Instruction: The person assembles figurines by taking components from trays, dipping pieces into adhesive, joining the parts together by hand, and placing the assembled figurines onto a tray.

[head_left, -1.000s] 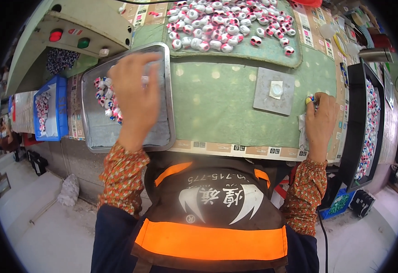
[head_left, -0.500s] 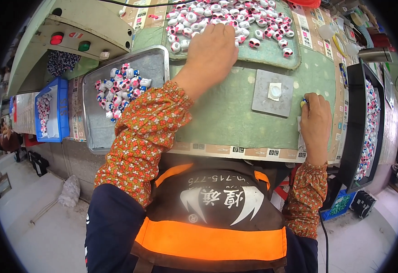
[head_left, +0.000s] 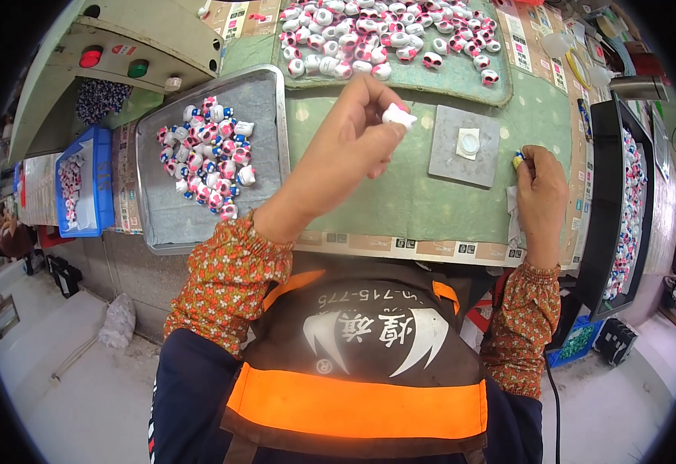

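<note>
My left hand (head_left: 344, 139) is raised over the green work mat, its thumb and fingers pinching a small white toy head (head_left: 398, 117) with a bit of pink on it. Beyond it lies a green tray (head_left: 469, 91) heaped with white and pink toy heads (head_left: 353, 35). At the right, close to the mat, my right hand (head_left: 541, 182) is closed on a small yellow and blue piece (head_left: 518, 159), mostly covered by the fingertips. Between the hands, a grey square plate (head_left: 446, 166) carries a small pale pad with a round disc (head_left: 469, 145).
A metal tray (head_left: 156, 224) at left holds assembled white, pink and blue figures (head_left: 206, 155). Behind it stands a machine with a red button (head_left: 91, 56) and a green button (head_left: 138, 68). A blue bin (head_left: 104, 182) sits far left, a black bin (head_left: 647, 255) of pieces far right.
My left hand has drawn back from the heap in the green tray toward me, now with a white toy head in its fingers. My right hand has barely moved.
</note>
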A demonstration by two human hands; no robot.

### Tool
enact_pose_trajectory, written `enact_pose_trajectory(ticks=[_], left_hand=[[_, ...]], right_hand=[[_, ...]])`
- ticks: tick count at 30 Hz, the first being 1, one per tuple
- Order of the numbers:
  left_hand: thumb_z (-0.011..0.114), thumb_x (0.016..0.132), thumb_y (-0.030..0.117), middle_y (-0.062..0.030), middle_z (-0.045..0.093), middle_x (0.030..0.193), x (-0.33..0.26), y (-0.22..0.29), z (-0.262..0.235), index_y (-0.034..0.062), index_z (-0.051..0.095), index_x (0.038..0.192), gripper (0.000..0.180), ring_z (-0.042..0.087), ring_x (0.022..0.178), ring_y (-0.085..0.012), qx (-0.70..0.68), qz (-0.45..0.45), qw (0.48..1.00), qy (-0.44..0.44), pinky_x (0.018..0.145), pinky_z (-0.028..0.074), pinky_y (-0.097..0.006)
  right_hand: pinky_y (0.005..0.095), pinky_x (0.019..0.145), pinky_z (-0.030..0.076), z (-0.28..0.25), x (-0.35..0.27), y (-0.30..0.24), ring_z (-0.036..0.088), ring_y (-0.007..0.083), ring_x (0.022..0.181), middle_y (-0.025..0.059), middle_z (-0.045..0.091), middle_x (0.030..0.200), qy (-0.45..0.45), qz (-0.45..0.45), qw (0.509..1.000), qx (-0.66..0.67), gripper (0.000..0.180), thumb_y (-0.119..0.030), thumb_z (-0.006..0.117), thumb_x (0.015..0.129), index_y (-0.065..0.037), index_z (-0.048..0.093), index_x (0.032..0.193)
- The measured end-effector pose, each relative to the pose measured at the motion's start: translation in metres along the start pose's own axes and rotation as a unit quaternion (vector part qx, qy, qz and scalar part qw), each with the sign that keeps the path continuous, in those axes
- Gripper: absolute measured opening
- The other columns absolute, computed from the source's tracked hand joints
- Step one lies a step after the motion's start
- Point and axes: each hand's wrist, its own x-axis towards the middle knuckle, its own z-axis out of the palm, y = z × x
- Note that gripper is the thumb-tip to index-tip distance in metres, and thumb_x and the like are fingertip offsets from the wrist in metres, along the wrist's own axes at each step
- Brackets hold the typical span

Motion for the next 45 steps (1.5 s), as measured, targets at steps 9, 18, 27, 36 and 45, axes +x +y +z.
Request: enact_pose_trajectory(ticks=[9, 18, 27, 36, 45], left_hand=[[0.055, 0.096, 0.02, -0.0021, 0.053, 0.091, -0.03, -0.031, -0.005, 0.013, 0.047, 0.108, 0.016, 0.051, 0.07, -0.0077, -0.089, -0.069, 0.991, 0.068, 0.051, 0.037, -0.021], [0.049, 0.106, 0.027, 0.0062, 0.045, 0.08, -0.047, -0.038, -0.01, 0.0129, 0.052, 0.127, 0.025, 0.039, 0.06, -0.0014, 0.002, -0.099, 0.994, 0.044, 0.048, 0.028, -0.017], [0.046, 0.107, 0.032, 0.0043, 0.054, 0.088, -0.051, -0.042, 0.001, 0.0086, 0.049, 0.141, 0.042, 0.054, 0.067, -0.0047, -0.122, -0.126, 0.985, 0.002, 0.052, 0.044, -0.017], [0.043, 0.107, 0.04, -0.0003, 0.053, 0.095, -0.047, -0.063, 0.01, 0.0065, 0.051, 0.133, 0.043, 0.058, 0.074, -0.0076, -0.213, -0.123, 0.969, -0.031, 0.052, 0.047, -0.021], [0.037, 0.109, 0.04, 0.0042, 0.041, 0.088, -0.046, -0.07, 0.022, 0.0039, 0.045, 0.144, 0.051, 0.04, 0.072, -0.0052, -0.319, -0.109, 0.941, -0.017, 0.054, 0.037, -0.018]], right_hand=[[0.0394, 0.078, 0.05, -0.007, 0.003, -0.04, 0.062, 0.0334, 0.084, 0.0178, 0.065, 0.095, -0.063, 0.032, 0.985, 0.157, 0.02, 0.002, 0.061, 0.088, 0.001, 0.063, 0.108], [0.0451, 0.08, 0.045, 0.0, 0.02, -0.061, 0.057, 0.0375, 0.092, 0.0179, 0.061, 0.096, -0.112, -0.109, 0.986, 0.053, 0.017, 0.003, 0.058, 0.087, 0.001, 0.06, 0.103], [0.0458, 0.079, 0.045, 0.003, 0.026, -0.063, 0.057, 0.0372, 0.092, 0.018, 0.061, 0.095, -0.136, -0.141, 0.981, -0.011, 0.017, 0.003, 0.057, 0.086, 0.0, 0.06, 0.102], [0.0403, 0.076, 0.048, 0.002, 0.02, -0.059, 0.061, 0.0329, 0.085, 0.0168, 0.064, 0.093, -0.117, -0.037, 0.99, 0.075, 0.016, 0.0, 0.06, 0.089, 0.0, 0.062, 0.105], [0.0233, 0.072, 0.046, 0.004, -0.011, -0.088, 0.054, 0.0067, 0.077, 0.0009, 0.064, 0.088, -0.146, 0.09, 0.909, 0.379, 0.012, -0.004, 0.063, 0.094, 0.001, 0.063, 0.105]])
